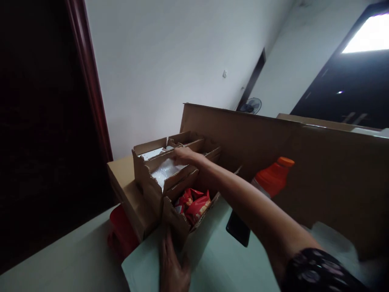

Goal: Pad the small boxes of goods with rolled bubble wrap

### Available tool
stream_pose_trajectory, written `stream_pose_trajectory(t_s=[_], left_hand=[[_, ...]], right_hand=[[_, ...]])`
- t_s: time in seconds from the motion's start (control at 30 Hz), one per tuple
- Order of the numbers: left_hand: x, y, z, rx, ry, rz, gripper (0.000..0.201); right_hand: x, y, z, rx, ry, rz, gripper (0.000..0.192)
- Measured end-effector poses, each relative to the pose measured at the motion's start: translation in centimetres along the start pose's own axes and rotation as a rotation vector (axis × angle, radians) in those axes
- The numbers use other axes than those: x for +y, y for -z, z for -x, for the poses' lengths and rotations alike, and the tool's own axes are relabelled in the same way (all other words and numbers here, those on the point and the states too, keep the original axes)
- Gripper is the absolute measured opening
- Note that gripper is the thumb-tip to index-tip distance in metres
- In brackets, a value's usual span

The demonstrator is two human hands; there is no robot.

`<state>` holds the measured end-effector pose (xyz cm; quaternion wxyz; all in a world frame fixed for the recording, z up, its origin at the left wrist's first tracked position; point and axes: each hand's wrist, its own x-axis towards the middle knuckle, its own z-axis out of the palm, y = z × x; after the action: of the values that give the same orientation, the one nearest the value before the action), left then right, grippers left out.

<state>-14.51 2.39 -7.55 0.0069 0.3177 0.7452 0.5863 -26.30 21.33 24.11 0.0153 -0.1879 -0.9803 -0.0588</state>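
Note:
Several open cardboard boxes stand in a row on a pale green table (219, 259). My right hand (182, 155) reaches across to the middle box (152, 186) and touches the white packets (165, 169) inside it, fingers curled at its far edge. My left hand (172, 265) rests flat against the front of the nearest box (174, 217), which holds red snack packets (193, 204). Whether the right hand grips a packet is unclear.
A large flat cardboard sheet (304, 162) stands behind the boxes. An orange-capped bottle (273, 176) and a dark phone (238, 229) lie to the right. A red object (123, 231) sits below the table edge. A dark doorway is at left, a fan (251, 105) far back.

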Motion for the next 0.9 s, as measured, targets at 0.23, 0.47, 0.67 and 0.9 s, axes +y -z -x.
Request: stream_pose_trajectory(t_s=[0.23, 0.47, 0.67, 0.9], left_hand=[[-0.6, 2.0, 0.0, -0.051, -0.008, -0.002, 0.078], [-0.2, 2.8, -0.7, -0.088, -0.049, -0.029, 0.086], [4.8, 8.6, 0.1, 0.13, -0.327, -0.175, 0.084], [17.7, 12.7, -10.1, 0.165, -0.805, -0.226, 0.062]], right_hand=[[15.3, 1.9, 18.4, 0.496, -0.441, -0.088, 0.031], [23.2, -6.1, 37.7, 0.33, -0.873, 0.042, 0.034], [23.5, -13.7, 41.0, 0.167, -0.736, 0.069, 0.037], [25.1, -21.3, 41.2, 0.044, -0.625, 0.128, 0.029]])
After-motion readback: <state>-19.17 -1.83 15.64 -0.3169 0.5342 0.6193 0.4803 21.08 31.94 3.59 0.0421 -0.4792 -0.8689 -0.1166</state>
